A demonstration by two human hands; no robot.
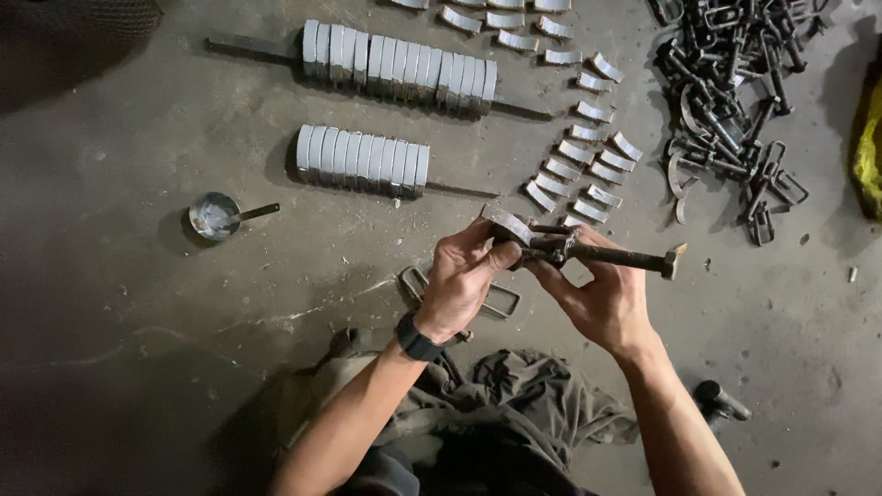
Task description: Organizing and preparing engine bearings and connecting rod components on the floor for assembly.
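The left hand [462,280] is closed around a curved grey metal piece [507,223], thumb and fingers pinching it at the near end of a dark metal rod [614,256]. The right hand [602,298] grips the rod from below, fingers wrapped at its middle, so the rod juts out past that hand's far side to a squared tip. Both hands hold the work in the air above the concrete floor [138,303], directly over a flat rectangular metal loop [501,301] lying under the left hand.

Beyond the hands, 2 rods already carry packed rows of the same grey pieces: the nearer stack [363,158] and a longer stack [400,72] behind it. Loose grey pieces [588,170] lie in a curving line just ahead of the right hand, and a tangled heap of dark shackles [730,101] sits farther off on that side. A small metal cup with a brush handle [217,216] rests well off the left hand's outer side.

The grip on the curved piece looks slight; if it tilts against the rod, it could jam or slip out and drop onto the loop below. The rod's long free end could also swing and scatter the loose pieces.
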